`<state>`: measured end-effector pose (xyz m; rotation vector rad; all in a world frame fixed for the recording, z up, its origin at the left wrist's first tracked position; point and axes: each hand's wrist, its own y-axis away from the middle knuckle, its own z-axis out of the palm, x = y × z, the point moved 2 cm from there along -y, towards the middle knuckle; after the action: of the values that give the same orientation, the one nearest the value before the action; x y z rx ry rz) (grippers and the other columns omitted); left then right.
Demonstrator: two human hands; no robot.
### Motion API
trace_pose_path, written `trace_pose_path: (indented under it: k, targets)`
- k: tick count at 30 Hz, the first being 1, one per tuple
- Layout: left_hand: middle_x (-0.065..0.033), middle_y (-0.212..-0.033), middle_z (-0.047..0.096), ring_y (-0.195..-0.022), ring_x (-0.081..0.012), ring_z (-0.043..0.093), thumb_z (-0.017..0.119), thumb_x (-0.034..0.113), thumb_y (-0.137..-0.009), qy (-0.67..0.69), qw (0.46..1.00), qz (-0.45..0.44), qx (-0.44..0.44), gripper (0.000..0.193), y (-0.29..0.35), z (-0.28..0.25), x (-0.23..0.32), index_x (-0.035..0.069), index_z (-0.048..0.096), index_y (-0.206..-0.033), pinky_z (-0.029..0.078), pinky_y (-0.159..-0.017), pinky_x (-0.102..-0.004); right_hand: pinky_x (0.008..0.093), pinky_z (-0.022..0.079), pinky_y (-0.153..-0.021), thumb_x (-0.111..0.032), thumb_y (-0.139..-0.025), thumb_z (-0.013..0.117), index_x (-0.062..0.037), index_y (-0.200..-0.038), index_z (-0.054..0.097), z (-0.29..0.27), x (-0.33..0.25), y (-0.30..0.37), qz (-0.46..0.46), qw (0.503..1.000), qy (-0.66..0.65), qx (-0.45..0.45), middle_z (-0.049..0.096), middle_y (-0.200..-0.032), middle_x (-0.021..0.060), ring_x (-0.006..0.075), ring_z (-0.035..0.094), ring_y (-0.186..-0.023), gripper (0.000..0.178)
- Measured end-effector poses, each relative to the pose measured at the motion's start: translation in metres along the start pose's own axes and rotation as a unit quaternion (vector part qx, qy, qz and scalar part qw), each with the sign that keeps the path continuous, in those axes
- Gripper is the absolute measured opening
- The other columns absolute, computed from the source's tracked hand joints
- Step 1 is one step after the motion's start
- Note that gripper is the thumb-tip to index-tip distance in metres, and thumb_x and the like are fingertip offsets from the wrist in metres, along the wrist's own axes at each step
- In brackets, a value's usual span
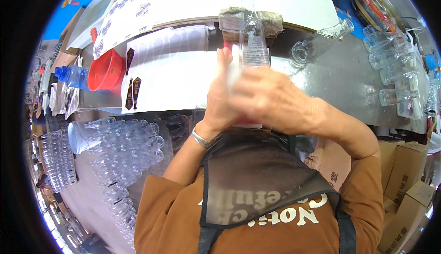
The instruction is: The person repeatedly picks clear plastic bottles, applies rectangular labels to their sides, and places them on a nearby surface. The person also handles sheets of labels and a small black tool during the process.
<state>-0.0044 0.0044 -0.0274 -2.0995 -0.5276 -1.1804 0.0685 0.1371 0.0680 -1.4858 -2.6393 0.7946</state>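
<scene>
In front of me a clear glass bottle (254, 38) lies with its neck on a cloth-wrapped rest (271, 22) and its body toward me. Fine printed lines show on its side. My right hand (275, 98), blurred by motion, curls over the bottle's near end. A smeared whitish thing (233, 77) shows by its fingers, too blurred to name. Close against it on the left is my left hand (219, 93), its fingers stretched upward beside the bottle. Part of the left hand is hidden behind the right one. A bit of red shows just beyond the left fingertips.
White sheets with dark decals (165, 75) lie on the metal table, left. A red basin (105, 72) and a blue-capped plastic bottle (73, 76) stand further left. Another glass bottle (321, 42) lies right, near several glasses (390, 65). Many bottles (124, 148) lie lower left; cartons (406, 194) stand lower right.
</scene>
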Motion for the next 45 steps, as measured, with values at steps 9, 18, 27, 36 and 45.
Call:
trace_pose_path:
  k: [9,18,27,36,45]
  targets:
    - [-0.0296,-0.158,0.028,-0.139,-0.0390,0.043,0.095,0.021,-0.063,-0.039,0.999,0.006,0.019,0.137,-0.003,0.002,0.009,-0.005,-0.001,-0.157,0.035,-0.116,-0.0453,0.0447,0.059,-0.067,-0.014,-0.086,0.062,-0.0037,-0.086,0.070,0.012,0.025,-0.026,0.028,0.996,0.064,0.052,0.070,-0.082,0.0153,0.0306,0.072,-0.078,0.013]
    - [-0.0243,-0.163,0.022,-0.149,-0.0365,0.030,0.083,0.018,-0.076,0.062,0.997,-0.019,-0.038,0.121,0.005,-0.020,-0.004,0.004,-0.001,-0.161,0.024,-0.122,-0.0483,0.0344,0.056,-0.073,-0.012,-0.080,0.073,-0.0046,-0.091,0.069,-0.006,0.039,0.015,0.076,0.989,-0.085,0.095,0.065,-0.087,0.0098,0.0253,0.067,-0.081,0.014]
    - [-0.0243,-0.139,0.057,-0.138,-0.0321,0.047,0.063,0.032,-0.095,-0.032,0.999,0.014,-0.018,0.068,-0.135,-0.046,-0.010,-0.002,0.040,-0.150,0.037,-0.113,-0.0411,0.0358,0.056,-0.080,-0.008,-0.075,0.074,-0.0043,-0.098,0.067,0.001,0.028,0.070,0.103,0.967,-0.186,0.141,0.069,-0.094,0.0119,0.0276,0.066,-0.089,0.025]
    - [-0.0113,-0.117,0.067,-0.103,-0.0210,0.068,0.065,0.017,-0.099,-0.065,0.997,0.024,0.044,0.053,-0.132,-0.035,0.025,-0.006,0.047,-0.144,0.053,-0.094,-0.0339,0.0273,0.052,-0.081,-0.009,-0.096,0.058,-0.0024,-0.115,0.068,-0.057,0.032,0.091,0.365,0.800,-0.397,0.265,0.068,-0.098,0.0059,0.0129,0.063,-0.095,0.023]
    - [-0.0093,-0.110,0.067,-0.104,-0.0279,0.071,0.054,0.015,-0.106,0.134,0.939,0.050,0.312,0.039,0.037,-0.197,0.096,-0.004,0.048,-0.139,0.055,-0.093,-0.0352,0.0173,0.035,-0.056,-0.020,-0.108,0.051,0.0000,-0.123,0.066,-0.101,0.113,0.161,0.354,0.821,-0.153,0.420,0.069,-0.112,0.0081,0.0017,0.044,-0.064,0.030]
